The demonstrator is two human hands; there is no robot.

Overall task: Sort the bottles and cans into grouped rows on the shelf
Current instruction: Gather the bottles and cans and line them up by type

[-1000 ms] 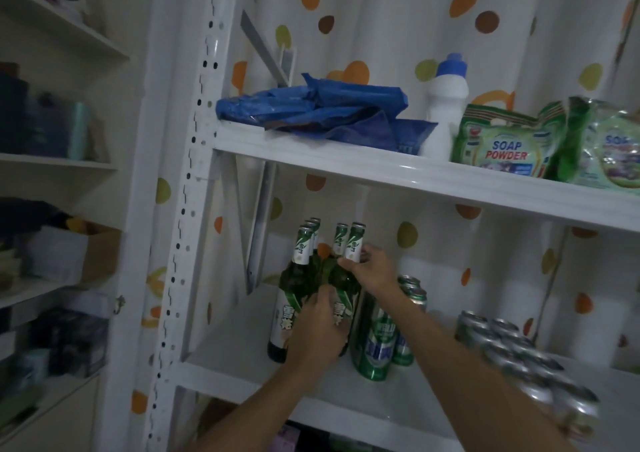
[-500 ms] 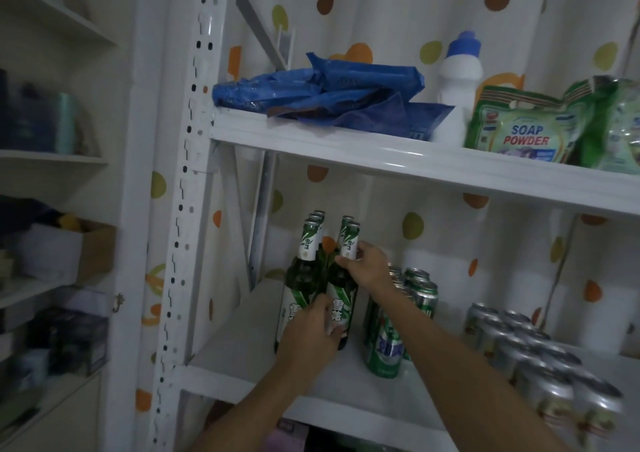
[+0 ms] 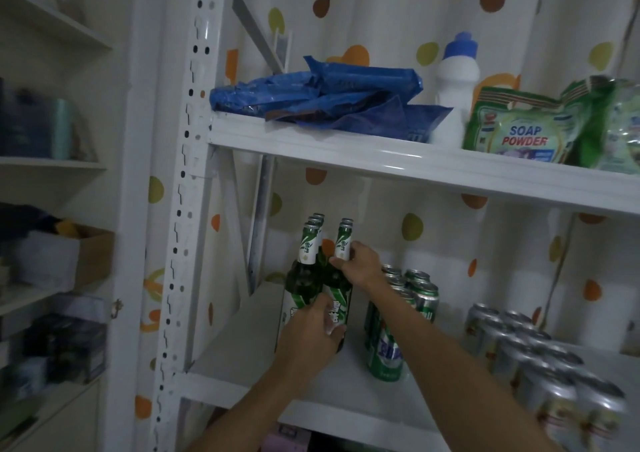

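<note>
Several green glass bottles [image 3: 306, 271] stand in two tight rows at the left of the white middle shelf [image 3: 242, 344]. My left hand [image 3: 311, 330] grips the lower body of the front right bottle [image 3: 341, 299]. My right hand [image 3: 360, 264] holds the neck of that same bottle from the right. Several green cans [image 3: 420, 299] stand in rows just right of the bottles, partly hidden by my right forearm. Several silver cans [image 3: 530, 358] form rows further right.
The upper shelf [image 3: 381, 155] carries blue plastic bags [image 3: 322, 98], a white bottle with a blue cap [image 3: 455, 77] and soap powder bags [image 3: 526, 129]. A perforated white post [image 3: 183, 209] bounds the shelf on the left. A side unit [image 3: 52, 164] holds boxes.
The bottle I hold has shifted slightly left and stands closer against the other bottles. Both hands keep their grip. The view has tilted a little.
</note>
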